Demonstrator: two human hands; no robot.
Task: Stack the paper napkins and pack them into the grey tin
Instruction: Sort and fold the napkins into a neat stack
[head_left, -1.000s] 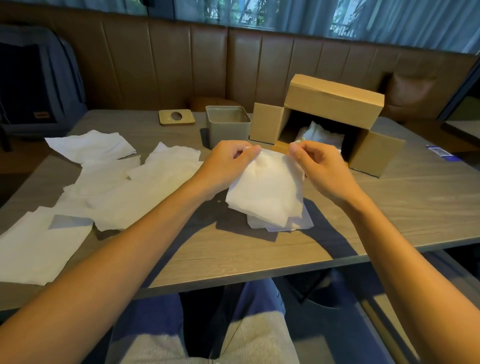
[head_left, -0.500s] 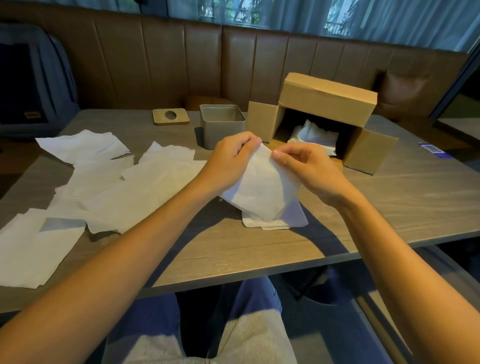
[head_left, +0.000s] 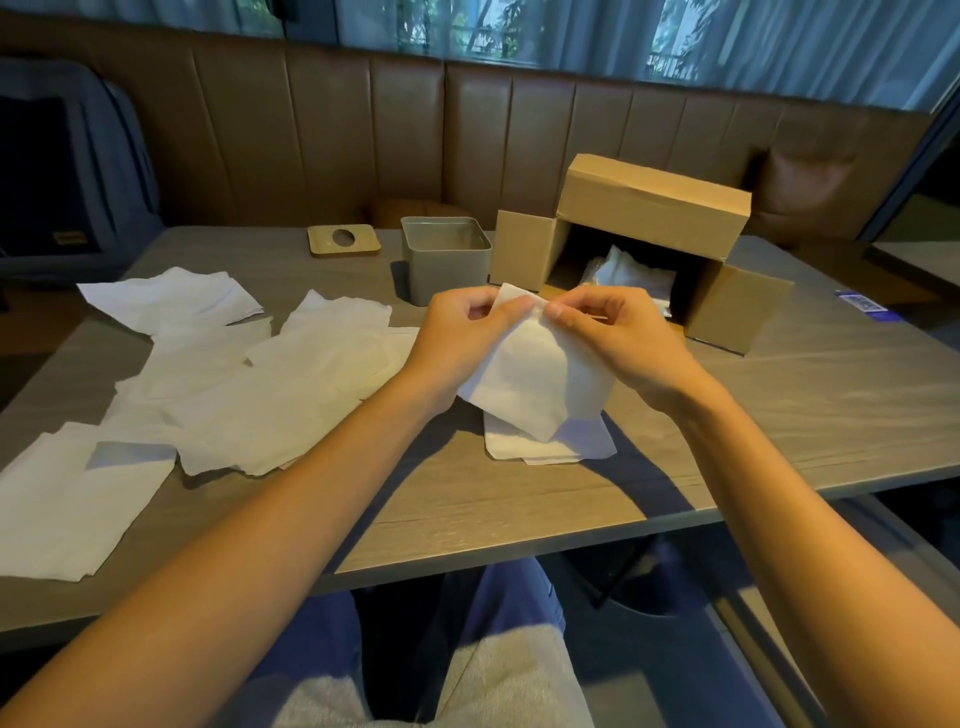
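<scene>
Left grip: your left hand (head_left: 462, 338) pinches the top edge of a white napkin (head_left: 535, 379), fingers curled on it.
Right grip: your right hand (head_left: 618, 343) pinches the same edge, just beside the left.
Below: a small stack (head_left: 524, 447) lies on the table (head_left: 519, 509), at 6 o'clock from your hands.
Tin: the grey tin (head_left: 447, 265) stands open at 11 o'clock.
Left side: loose napkins (head_left: 270, 395) are spread at 9 o'clock.
Box: a cardboard box (head_left: 654, 208) lies on its side at 1 o'clock, with white paper inside.

Two hands (head_left: 460, 340) (head_left: 621, 343), many napkins (head_left: 291, 395), one grey tin (head_left: 447, 275), one box (head_left: 654, 202), one lid (head_left: 321, 243)
</scene>
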